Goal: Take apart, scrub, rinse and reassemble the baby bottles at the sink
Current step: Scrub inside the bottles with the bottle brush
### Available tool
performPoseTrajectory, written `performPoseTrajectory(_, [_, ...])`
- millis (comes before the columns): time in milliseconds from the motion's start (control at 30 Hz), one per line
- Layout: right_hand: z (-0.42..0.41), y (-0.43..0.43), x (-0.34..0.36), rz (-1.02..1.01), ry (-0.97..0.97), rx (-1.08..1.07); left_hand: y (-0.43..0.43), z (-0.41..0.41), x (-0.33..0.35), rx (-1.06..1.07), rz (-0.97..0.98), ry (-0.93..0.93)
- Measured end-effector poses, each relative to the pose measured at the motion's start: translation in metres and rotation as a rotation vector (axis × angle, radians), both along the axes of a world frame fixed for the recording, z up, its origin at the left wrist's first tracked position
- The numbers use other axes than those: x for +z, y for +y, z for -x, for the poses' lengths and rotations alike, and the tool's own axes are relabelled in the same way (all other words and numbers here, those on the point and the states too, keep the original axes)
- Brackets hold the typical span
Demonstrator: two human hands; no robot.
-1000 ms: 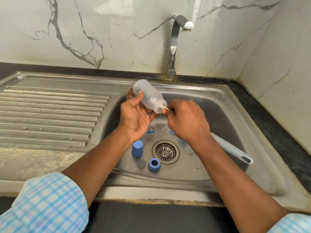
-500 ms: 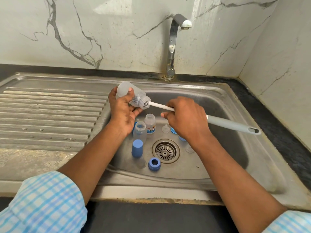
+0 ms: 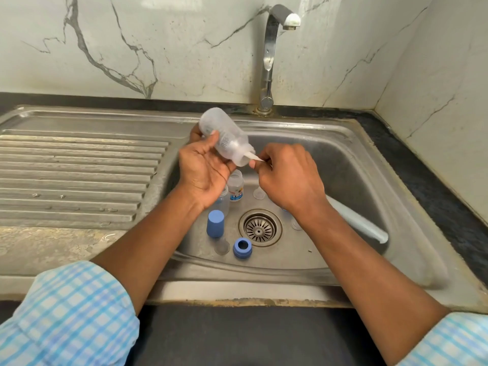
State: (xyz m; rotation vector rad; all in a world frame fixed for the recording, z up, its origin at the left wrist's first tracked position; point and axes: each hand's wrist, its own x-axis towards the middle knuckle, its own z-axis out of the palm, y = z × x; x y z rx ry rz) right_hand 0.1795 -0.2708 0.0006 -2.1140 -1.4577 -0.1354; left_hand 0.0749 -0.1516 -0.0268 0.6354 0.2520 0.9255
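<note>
left hand (image 3: 203, 173) gripping cloudy translucent bottle (image 3: 224, 136) tilted mouth-down, right hand (image 3: 287, 178) gripping white brush (image 3: 353, 219) in its mouth

Brush handle (image 3: 356, 220) mid-part hidden behind right hand (image 3: 287, 178); its head inside bottle (image 3: 224, 133) indistinct.

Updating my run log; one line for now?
scrubbing; left hand holds bottle; right hand holds brush in bottle; tap off
</note>
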Motion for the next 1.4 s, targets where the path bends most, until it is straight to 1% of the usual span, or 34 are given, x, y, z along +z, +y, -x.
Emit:
performPoseTrajectory(67, [0.000, 0.002, -0.003, 0.018, -0.010, -0.014, -0.003, -0.001, -0.001, -0.030, -0.026, 0.023])
performPoseTrajectory(133, [0.000, 0.003, -0.006, 0.050, -0.057, -0.035, -0.006, -0.001, -0.003, -0.013, -0.048, 0.148])
performPoseTrajectory(233, [-0.002, 0.004, -0.007, 0.048, -0.110, -0.072, -0.011, -0.009, -0.001, 0.085, -0.127, 0.376])
performPoseTrajectory(300, [-0.004, 0.006, -0.005, 0.026, -0.109, -0.093, -0.008, -0.011, 0.000, 0.183, -0.122, 0.428])
performPoseTrajectory(433, [-0.006, 0.005, 0.002, 0.014, -0.101, -0.082, 0.009, -0.004, 0.002, 0.323, -0.017, 0.378])
performPoseTrajectory(733, [-0.009, 0.002, 0.008, -0.024, -0.199, -0.091, 0.016, -0.004, -0.003, 0.377, 0.156, 0.297])
performPoseTrajectory(800, [-0.008, 0.001, 0.010, -0.033, -0.231, -0.081, 0.018, -0.001, -0.003, 0.340, 0.171, 0.290])
performPoseTrajectory(900, [-0.009, -0.003, 0.011, 0.016, -0.247, -0.046, 0.011, 0.000, -0.003, 0.208, 0.073, 0.349])
performPoseTrajectory(967, [-0.008, -0.004, 0.010, 0.041, -0.208, -0.026, 0.002, -0.004, -0.002, 0.126, 0.028, 0.296])
performPoseTrajectory(1067, [-0.009, -0.004, 0.007, 0.013, -0.122, -0.047, -0.007, -0.006, 0.001, 0.004, 0.001, 0.162])
performPoseTrajectory(1133, [-0.007, -0.003, 0.005, 0.012, -0.096, -0.049, -0.007, -0.004, 0.002, -0.041, -0.006, 0.124])
performPoseTrajectory(1200, [-0.005, -0.001, 0.004, 0.007, -0.080, -0.036, -0.008, -0.003, -0.001, -0.064, -0.023, 0.152])
performPoseTrajectory(1233, [-0.003, 0.000, 0.003, 0.009, -0.074, -0.028, -0.010, -0.004, -0.002, -0.055, -0.038, 0.206])
performPoseTrajectory(1333, [0.000, 0.002, 0.002, 0.059, -0.090, 0.015, -0.010, -0.009, -0.002, 0.045, -0.057, 0.389])
performPoseTrajectory(1400, [0.000, 0.002, 0.002, 0.087, -0.091, 0.033, -0.002, -0.008, -0.001, 0.133, -0.055, 0.425])
